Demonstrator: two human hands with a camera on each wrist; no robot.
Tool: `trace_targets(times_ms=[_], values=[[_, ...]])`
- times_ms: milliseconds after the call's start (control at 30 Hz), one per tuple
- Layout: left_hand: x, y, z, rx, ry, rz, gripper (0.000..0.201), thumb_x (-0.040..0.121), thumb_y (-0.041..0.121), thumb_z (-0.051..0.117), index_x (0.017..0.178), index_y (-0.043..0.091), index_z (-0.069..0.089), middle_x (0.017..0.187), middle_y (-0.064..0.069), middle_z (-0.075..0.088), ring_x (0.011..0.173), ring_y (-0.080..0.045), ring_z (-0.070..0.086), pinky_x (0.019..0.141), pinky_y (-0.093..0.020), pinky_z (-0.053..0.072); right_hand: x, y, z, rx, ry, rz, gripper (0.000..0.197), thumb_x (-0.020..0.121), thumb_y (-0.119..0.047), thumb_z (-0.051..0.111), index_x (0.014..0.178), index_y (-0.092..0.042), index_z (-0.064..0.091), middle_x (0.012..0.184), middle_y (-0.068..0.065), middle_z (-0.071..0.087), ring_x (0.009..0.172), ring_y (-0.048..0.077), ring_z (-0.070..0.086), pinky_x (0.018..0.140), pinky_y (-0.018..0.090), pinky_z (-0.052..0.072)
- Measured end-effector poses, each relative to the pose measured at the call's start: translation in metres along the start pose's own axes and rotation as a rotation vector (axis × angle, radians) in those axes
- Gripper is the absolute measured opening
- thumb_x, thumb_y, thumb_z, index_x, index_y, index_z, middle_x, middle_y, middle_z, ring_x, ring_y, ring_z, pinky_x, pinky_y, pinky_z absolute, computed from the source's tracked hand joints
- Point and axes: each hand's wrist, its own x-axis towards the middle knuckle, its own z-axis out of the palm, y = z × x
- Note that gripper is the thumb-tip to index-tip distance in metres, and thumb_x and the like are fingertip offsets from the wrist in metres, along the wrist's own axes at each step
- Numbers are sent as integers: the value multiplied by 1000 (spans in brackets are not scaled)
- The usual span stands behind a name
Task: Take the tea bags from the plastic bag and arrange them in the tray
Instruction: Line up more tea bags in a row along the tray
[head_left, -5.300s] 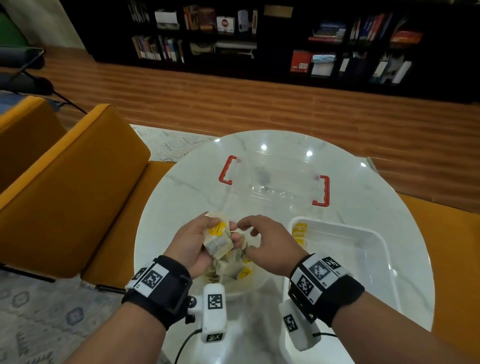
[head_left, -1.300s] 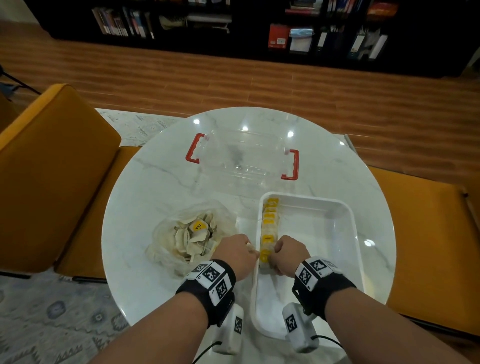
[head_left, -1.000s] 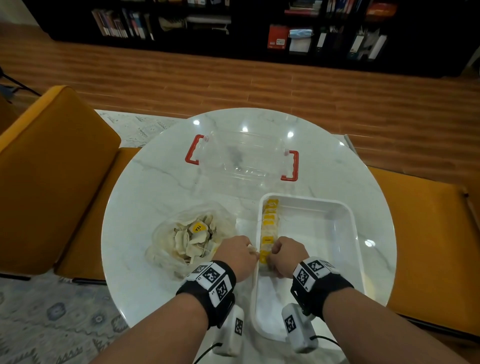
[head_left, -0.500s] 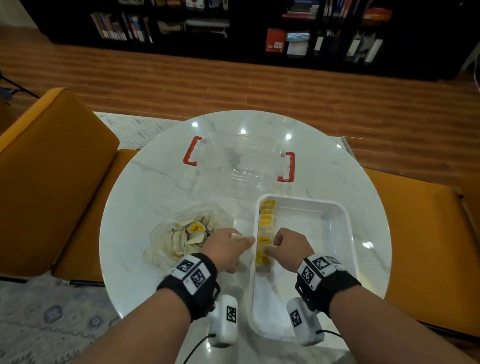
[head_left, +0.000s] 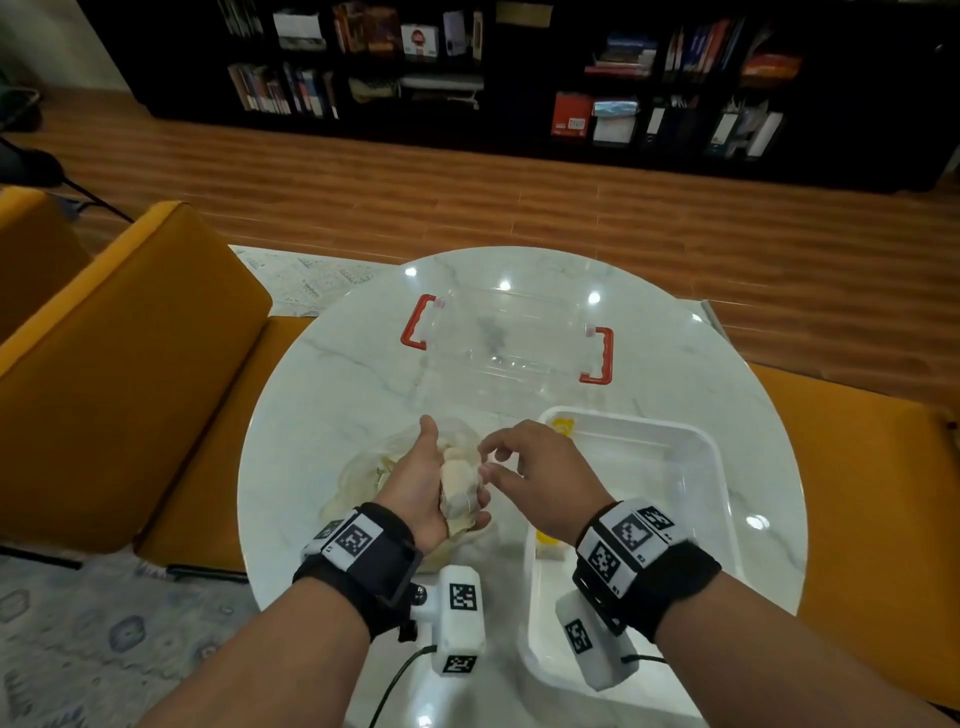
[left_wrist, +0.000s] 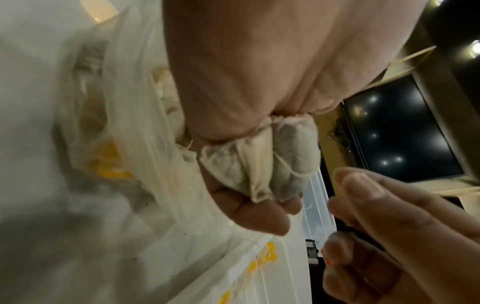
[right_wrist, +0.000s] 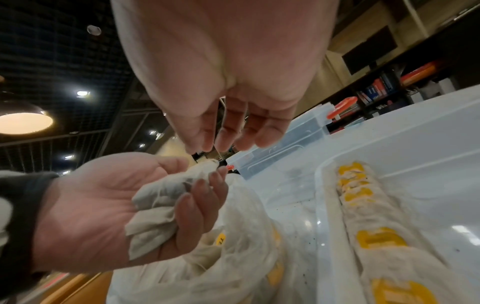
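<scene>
Head view: bunch of tea bags (head_left: 457, 486) clutched in the left hand (head_left: 423, 480), palm turned up, fingers curled round the bundle, held just above the plastic bag (head_left: 358, 475). At least two pale pouches with a string wrapped across them showing in the left wrist view (left_wrist: 262, 162), squeezed between palm and fingers (left_wrist: 254, 216). More tea bags with yellow tags down inside the plastic bag (right_wrist: 221, 263), sitting on the round marble table (head_left: 332, 374) just left of the tray (head_left: 711, 467).

Right hand (head_left: 535, 480) hovering right beside the bundle, fingers loosely bent with the tips bunched toward it, thumb and forefinger close together; from the right wrist view the fingertips (right_wrist: 197, 142) look just short of the top of the bags, gripping nothing. Can't tell about the thin string near them.

Row of tea bags with yellow tags (right_wrist: 374, 238) already lined up along the tray's left wall. Clear container with red handles (head_left: 506, 340) further back on the table, yellow chairs (head_left: 119, 364) around, dark bookshelf (head_left: 467, 67) behind.
</scene>
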Motion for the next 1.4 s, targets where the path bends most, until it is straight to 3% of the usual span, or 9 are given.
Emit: trace_targets(times_ms=[200, 400, 600, 800, 933, 1100, 1200, 1333, 1400], values=[[-1, 3, 1, 86, 15, 37, 81, 87, 78, 23, 102, 7, 61, 72, -11, 54, 53, -22, 46, 50, -29, 43, 5, -6, 4, -86, -134, -6, 39, 82, -36, 70, 121, -36, 63, 104, -9, 47, 105, 11, 43, 92, 22, 36], [2, 1, 1, 85, 14, 39, 76, 90, 75, 26, 90, 7, 59, 66, -9, 51, 52, -21, 45, 52, -29, 42, 5, -13, 2, -46, -88, -61, 17, 78, -18, 69, 90, -28, 64, 99, -10, 49, 98, 10, 48, 86, 23, 41], [9, -3, -1, 24, 62, 24, 62, 92, 61, 49, 117, 5, 58, 62, -9, 54, 51, -21, 49, 54, -31, 45, 1, -21, -16, 132, -177, -8, 3, 87, -23, 66, 86, -25, 63, 77, -13, 58, 65, -2, 48, 63, 11, 39], [18, -3, -12, 71, 196, 190, 42, 91, 48, 61, 102, 7, 60, 82, -16, 59, 62, -25, 57, 48, -28, 44, 6, -22, -35, 291, -173, 21, 9, 88, -27, 67, 81, -30, 62, 81, -7, 68, 80, 12, 64, 78, 26, 52], [2, 7, -9, 257, 322, 477, 30, 88, 38, 67, 69, 18, 57, 56, -9, 50, 47, -22, 45, 50, -30, 38, 9, -18, -49, 239, -50, 53, 7, 87, -24, 67, 82, -28, 64, 83, -6, 68, 77, 12, 62, 73, 27, 52], [-22, 13, 12, 762, 205, 754, 14, 78, 28, 80, 73, 22, 68, 61, 5, 62, 53, -14, 57, 55, -28, 50, 13, -10, -50, 196, 100, 171, 11, 84, -27, 67, 76, -23, 60, 80, -4, 64, 76, 12, 61, 67, 23, 46], [-23, 4, 28, 984, 178, 834, 20, 71, 38, 84, 82, 35, 68, 83, 13, 69, 75, 5, 64, 68, -10, 49, 10, -14, -46, 236, 103, 186, 14, 81, -28, 70, 73, -21, 60, 74, -4, 64, 72, 11, 61, 65, 23, 45], [-14, 0, 31, 990, 222, 893, 7, 76, 33, 78, 80, 30, 74, 81, 9, 72, 79, -2, 66, 75, -30, 55, 4, -19, -50, 278, 53, 156, 12, 80, -29, 72, 75, -22, 63, 75, -10, 66, 71, 4, 60, 61, 15, 46], [-14, 4, 31, 945, 179, 816, 8, 79, 32, 77, 81, 24, 76, 71, 9, 71, 65, -1, 64, 65, -28, 52, 2, -16, -56, 216, 100, 137, 9, 81, -27, 70, 76, -24, 63, 78, -11, 65, 66, 4, 58, 57, 9, 42]])
